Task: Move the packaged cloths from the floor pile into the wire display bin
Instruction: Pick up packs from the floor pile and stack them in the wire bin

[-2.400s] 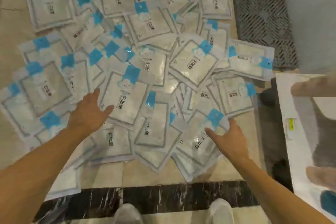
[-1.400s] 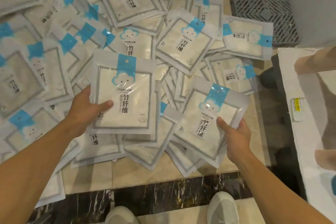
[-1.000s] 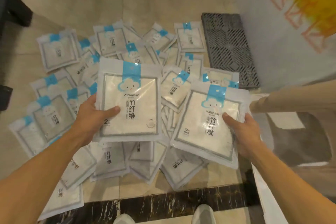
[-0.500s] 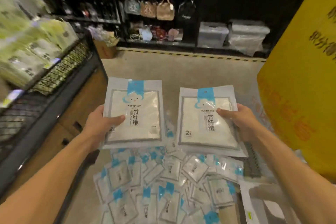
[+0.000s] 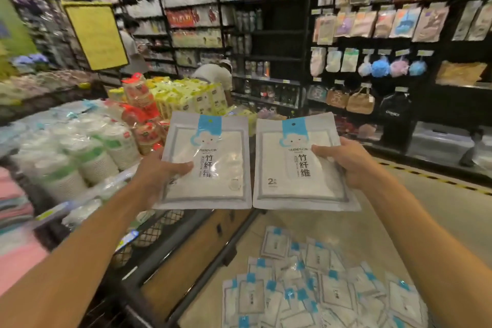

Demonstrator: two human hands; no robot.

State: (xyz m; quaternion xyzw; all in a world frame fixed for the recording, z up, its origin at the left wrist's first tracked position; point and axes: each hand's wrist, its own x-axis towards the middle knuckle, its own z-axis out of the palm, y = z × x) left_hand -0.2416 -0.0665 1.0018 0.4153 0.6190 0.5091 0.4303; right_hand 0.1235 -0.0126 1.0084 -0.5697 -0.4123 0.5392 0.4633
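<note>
The left hand (image 5: 157, 172) pinched the left edge of one packaged cloth (image 5: 206, 160), thumb across its printed face and fingers hidden behind; the right hand (image 5: 346, 161) held a second packaged cloth (image 5: 300, 162) by its right edge in the same way. Both packets stood upright with their blue headers on top, edges touching or nearly so, well above the floor pile (image 5: 319, 282) — which lay below and to the right. The wire display bin (image 5: 149, 229) lay to the left and slightly below the packets, its mesh wall just beneath the left forearm, beside stacked paper cups (image 5: 87, 154). The left hand was the nearer to it — the coming move probably called for a leftward carry, that packet first.
</note>
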